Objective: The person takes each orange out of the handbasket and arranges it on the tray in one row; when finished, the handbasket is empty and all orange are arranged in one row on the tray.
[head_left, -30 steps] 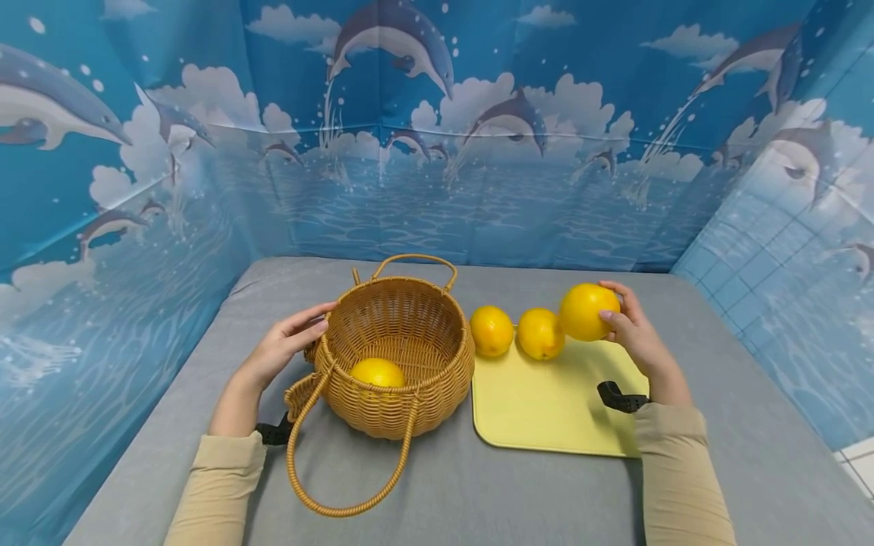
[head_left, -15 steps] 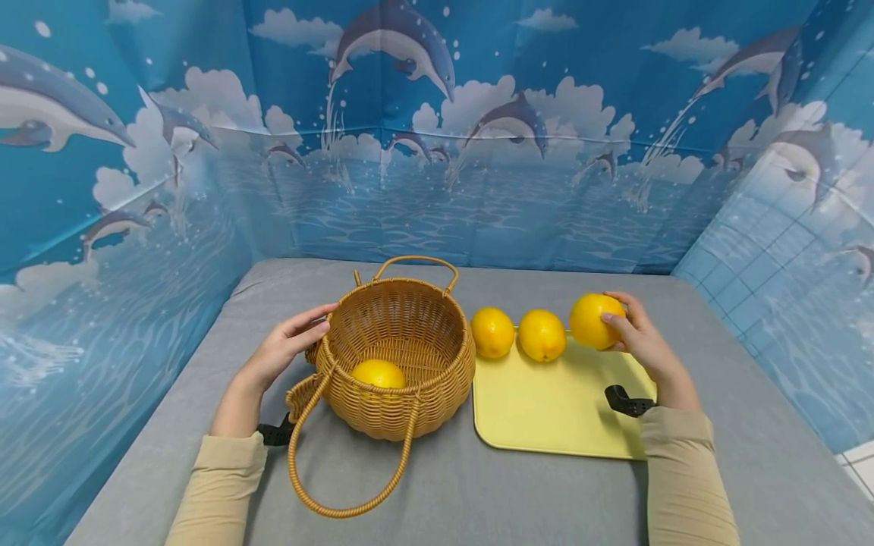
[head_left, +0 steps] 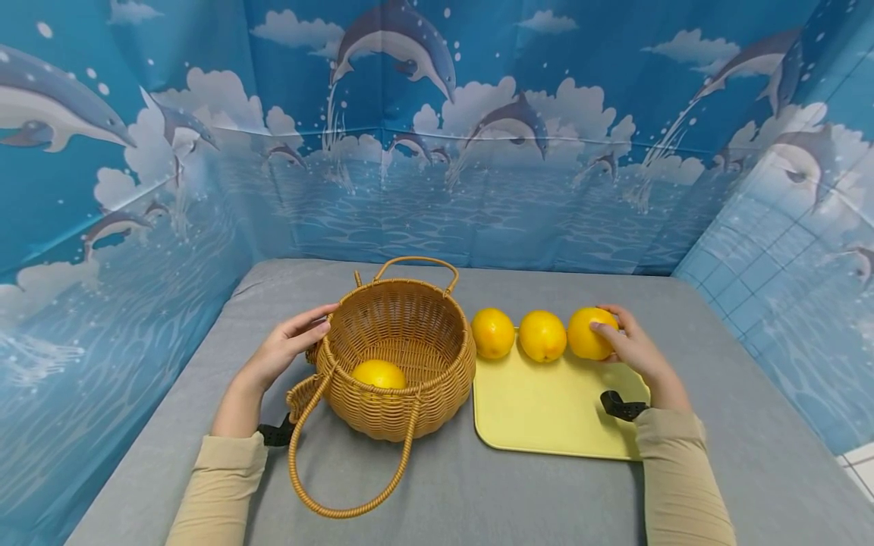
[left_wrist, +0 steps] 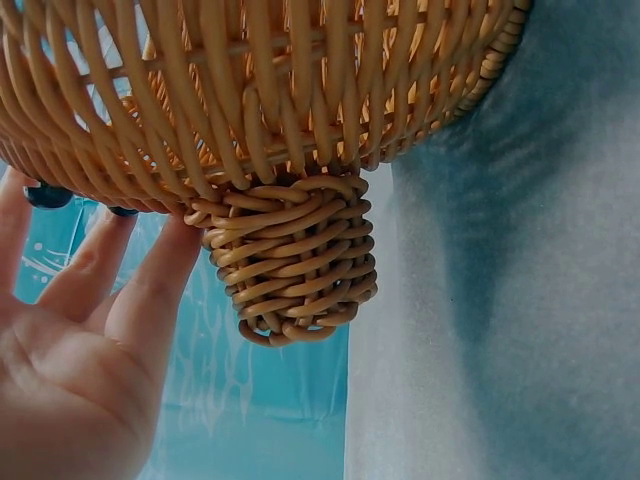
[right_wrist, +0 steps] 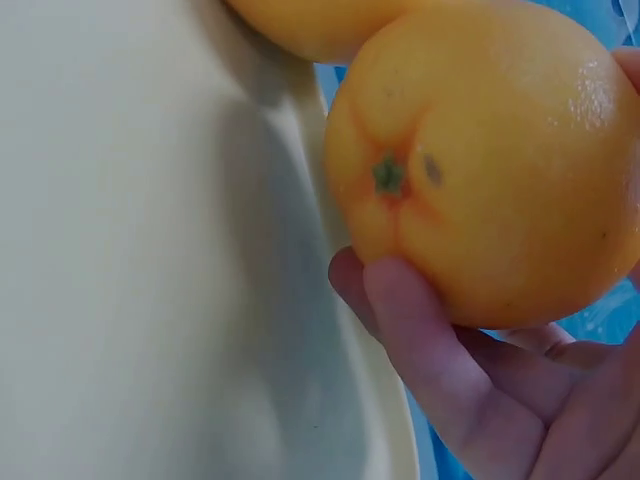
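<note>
- The right hand (head_left: pixel 638 349) gripped a round yellow-orange fruit (head_left: pixel 589 334) between thumb and curled fingers, at the far edge of the tray; whether it bore on the tray was unclear.
- The left hand (head_left: pixel 280 349) had its fingers extended and touching the rim of a round, tan wicker basket (head_left: pixel 440 398).
- Just beside those left fingertips, a stubby woven projection (left_wrist: pixel 295 260) stuck out from the basket.
- Just left of the right fingers sat a second yellow-orange fruit (head_left: pixel 542 336), then a third (head_left: pixel 493 332) near the basket.
- Nearer the wearer than the right fingers lay a yellow rectangular tray (head_left: pixel 546 417).
- Right of the left fingers, inside the basket, lay a fourth yellow-orange fruit (head_left: pixel 378 373).
- Beyond both hands hung a blue dolphin-print backdrop (head_left: pixel 410 205).
</note>
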A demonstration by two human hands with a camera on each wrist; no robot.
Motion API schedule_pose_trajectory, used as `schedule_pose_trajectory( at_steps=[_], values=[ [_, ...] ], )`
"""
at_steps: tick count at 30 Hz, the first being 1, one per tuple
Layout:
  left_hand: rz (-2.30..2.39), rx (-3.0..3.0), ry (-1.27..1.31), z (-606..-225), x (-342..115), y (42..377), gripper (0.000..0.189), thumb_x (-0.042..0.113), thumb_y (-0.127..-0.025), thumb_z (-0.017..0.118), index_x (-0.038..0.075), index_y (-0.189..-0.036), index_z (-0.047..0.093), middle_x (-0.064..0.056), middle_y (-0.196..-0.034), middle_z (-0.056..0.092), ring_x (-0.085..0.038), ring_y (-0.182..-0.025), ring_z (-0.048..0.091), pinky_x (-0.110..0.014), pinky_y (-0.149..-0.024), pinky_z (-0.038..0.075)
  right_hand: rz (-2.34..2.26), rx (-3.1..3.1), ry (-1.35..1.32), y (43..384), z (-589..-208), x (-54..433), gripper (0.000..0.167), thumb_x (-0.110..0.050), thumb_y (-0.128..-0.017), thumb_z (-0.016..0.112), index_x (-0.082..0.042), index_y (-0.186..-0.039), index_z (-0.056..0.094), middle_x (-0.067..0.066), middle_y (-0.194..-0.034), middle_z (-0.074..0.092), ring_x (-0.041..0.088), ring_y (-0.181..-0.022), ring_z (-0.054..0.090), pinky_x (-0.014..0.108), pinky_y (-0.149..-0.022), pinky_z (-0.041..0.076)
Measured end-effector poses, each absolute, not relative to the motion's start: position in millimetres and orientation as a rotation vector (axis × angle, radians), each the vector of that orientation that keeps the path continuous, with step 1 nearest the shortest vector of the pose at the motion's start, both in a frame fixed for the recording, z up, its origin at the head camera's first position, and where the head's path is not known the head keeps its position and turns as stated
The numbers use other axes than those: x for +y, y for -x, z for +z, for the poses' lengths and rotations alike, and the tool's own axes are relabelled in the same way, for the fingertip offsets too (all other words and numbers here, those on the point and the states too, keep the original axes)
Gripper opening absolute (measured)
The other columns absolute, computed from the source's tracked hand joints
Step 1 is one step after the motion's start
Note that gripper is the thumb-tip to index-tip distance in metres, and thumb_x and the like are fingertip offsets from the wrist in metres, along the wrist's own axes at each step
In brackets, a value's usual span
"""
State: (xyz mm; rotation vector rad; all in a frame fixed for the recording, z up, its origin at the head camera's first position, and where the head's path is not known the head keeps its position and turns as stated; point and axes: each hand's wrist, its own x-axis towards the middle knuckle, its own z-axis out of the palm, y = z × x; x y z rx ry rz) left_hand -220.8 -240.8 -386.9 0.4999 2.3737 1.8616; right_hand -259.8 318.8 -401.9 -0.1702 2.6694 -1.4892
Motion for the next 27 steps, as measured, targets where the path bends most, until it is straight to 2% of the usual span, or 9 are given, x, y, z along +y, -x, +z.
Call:
schedule_pose_trajectory(
  at_steps=[7,22,27],
  values=[
    [1.861,2.373,-0.494,-387.3,-240.6,221.5,0.049,0.027,-0.098,0.053,0.009,-0.142,0.043,-0.011,-0.147,0.035,-0.031,-0.132,0.033,-0.052,-0.103,0.029,-1.464,2.702,0.155,259.6,-405.3,320.0,0.069,-0.042,-0.098,0.045,-0.002,-0.147,0.017,0.032,-0.125,0.029,0.046,-0.106,0.044,0.046,-0.070,0.055],
    [1.856,2.376,-0.499,-385.4,-240.0,220.7,0.049,0.027,-0.098,0.053,0.009,-0.142,0.043,-0.011,-0.147,0.035,-0.031,-0.131,0.034,-0.052,-0.101,0.032,-1.384,2.704,0.139,262.6,-409.9,314.8,0.072,-0.044,-0.096,0.048,-0.003,-0.148,0.019,0.034,-0.133,0.025,0.047,-0.110,0.042,0.046,-0.072,0.054],
    [1.864,2.370,-0.499,-384.9,-239.8,219.6,0.049,0.027,-0.098,0.053,0.008,-0.142,0.043,-0.011,-0.148,0.034,-0.032,-0.133,0.031,-0.054,-0.103,0.029,-1.412,2.659,0.166,256.1,-399.0,305.4,0.068,-0.036,-0.099,0.046,0.000,-0.148,0.015,0.034,-0.127,0.028,0.046,-0.108,0.042,0.050,-0.074,0.053]
  ],
)
